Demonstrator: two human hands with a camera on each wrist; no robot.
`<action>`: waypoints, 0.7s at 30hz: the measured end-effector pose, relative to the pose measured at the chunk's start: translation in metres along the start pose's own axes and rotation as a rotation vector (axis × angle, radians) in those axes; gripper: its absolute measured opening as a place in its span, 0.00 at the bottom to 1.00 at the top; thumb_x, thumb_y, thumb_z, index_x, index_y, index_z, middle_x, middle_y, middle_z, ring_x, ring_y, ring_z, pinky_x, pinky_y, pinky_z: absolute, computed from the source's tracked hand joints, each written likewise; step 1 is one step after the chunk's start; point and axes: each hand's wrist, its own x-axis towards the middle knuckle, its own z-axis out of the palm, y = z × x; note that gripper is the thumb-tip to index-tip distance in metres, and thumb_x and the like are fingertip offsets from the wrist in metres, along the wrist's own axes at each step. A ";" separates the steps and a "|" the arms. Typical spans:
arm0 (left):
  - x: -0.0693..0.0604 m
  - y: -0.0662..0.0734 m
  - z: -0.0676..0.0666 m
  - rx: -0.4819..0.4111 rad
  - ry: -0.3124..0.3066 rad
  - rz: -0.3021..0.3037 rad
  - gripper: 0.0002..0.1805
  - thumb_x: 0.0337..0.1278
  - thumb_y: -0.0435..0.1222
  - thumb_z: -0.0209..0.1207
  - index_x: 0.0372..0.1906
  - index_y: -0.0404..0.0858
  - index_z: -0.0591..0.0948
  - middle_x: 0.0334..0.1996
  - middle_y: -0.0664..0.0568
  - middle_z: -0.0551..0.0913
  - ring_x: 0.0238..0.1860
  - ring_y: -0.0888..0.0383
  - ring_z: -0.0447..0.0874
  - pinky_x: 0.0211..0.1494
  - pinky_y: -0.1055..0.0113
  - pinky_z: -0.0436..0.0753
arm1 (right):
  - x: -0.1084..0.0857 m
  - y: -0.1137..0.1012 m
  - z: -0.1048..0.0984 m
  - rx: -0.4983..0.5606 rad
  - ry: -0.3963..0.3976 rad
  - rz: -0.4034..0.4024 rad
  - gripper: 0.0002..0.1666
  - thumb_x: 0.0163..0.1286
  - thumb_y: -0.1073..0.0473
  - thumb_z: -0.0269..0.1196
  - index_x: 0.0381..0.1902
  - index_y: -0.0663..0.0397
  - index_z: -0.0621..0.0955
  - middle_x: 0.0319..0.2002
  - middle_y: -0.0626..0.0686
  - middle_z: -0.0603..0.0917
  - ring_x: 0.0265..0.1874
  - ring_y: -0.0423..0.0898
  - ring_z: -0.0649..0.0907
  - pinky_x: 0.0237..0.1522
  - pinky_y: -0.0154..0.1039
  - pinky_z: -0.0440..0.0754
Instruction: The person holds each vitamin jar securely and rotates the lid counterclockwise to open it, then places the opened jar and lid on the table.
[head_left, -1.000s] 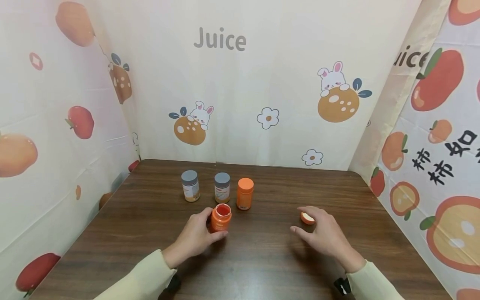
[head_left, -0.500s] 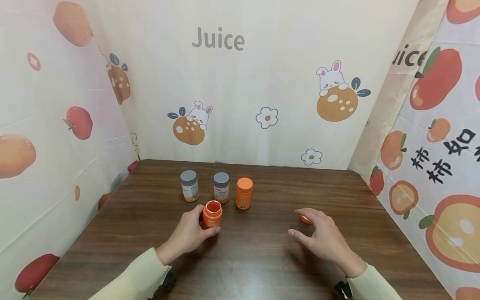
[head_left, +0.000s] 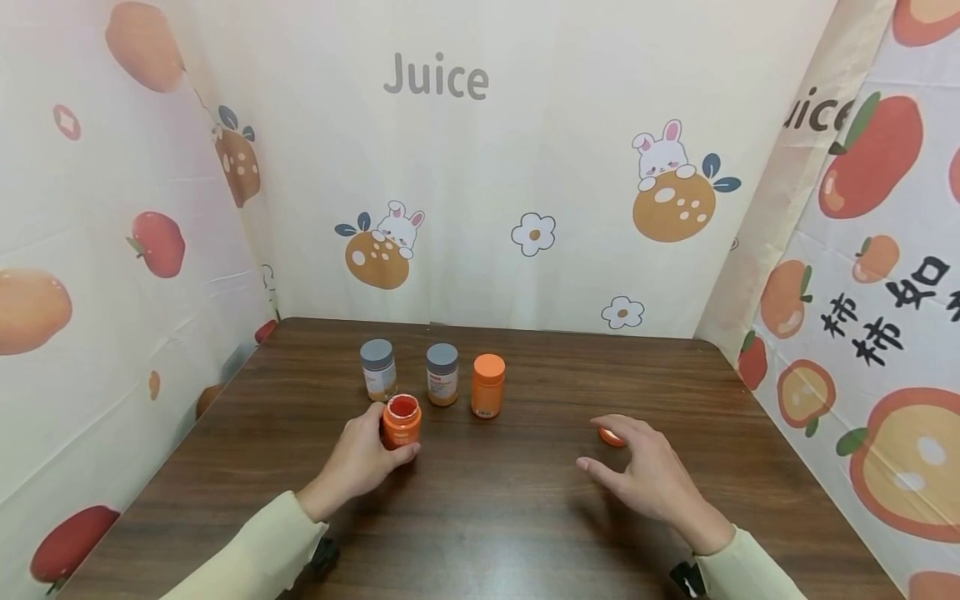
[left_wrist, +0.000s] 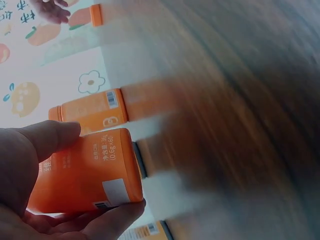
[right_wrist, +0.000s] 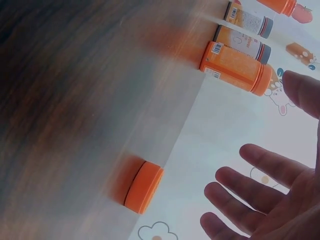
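The left hand grips an orange bottle with no lid, its mouth facing up. In the left wrist view the thumb and fingers wrap that orange bottle, which appears held above the table. An orange lid lies on the table at the right, partly hidden behind the right hand. That hand holds nothing; its fingers are spread. In the right wrist view a gap separates the lid from the fingertips.
Two grey-lidded bottles and a closed orange bottle stand in a row behind the left hand on the brown wooden table. A printed curtain stands behind and at both sides.
The left hand has carried the open orange bottle leftward and slightly farther back, toward the leftmost grey-lidded bottle. The right hand has barely moved; the lid now shows less of its white inside.
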 end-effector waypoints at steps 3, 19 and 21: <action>0.001 -0.003 -0.004 0.000 -0.003 -0.016 0.34 0.49 0.39 0.78 0.58 0.30 0.73 0.50 0.39 0.84 0.48 0.47 0.85 0.57 0.45 0.81 | 0.000 0.000 0.000 -0.003 -0.005 0.004 0.39 0.61 0.29 0.70 0.59 0.49 0.83 0.60 0.54 0.82 0.61 0.59 0.79 0.59 0.65 0.73; 0.003 -0.018 -0.022 0.041 0.021 -0.089 0.33 0.53 0.39 0.75 0.56 0.28 0.71 0.50 0.36 0.82 0.47 0.43 0.84 0.56 0.41 0.81 | -0.002 0.003 -0.001 -0.005 -0.005 0.013 0.39 0.61 0.29 0.70 0.60 0.50 0.83 0.61 0.56 0.82 0.62 0.60 0.78 0.60 0.66 0.73; 0.003 -0.020 -0.024 0.042 0.018 -0.099 0.33 0.54 0.40 0.75 0.56 0.27 0.71 0.50 0.35 0.82 0.48 0.42 0.84 0.57 0.40 0.80 | -0.002 0.003 -0.001 -0.007 -0.009 0.017 0.39 0.61 0.30 0.70 0.60 0.50 0.83 0.62 0.57 0.81 0.62 0.61 0.78 0.60 0.67 0.72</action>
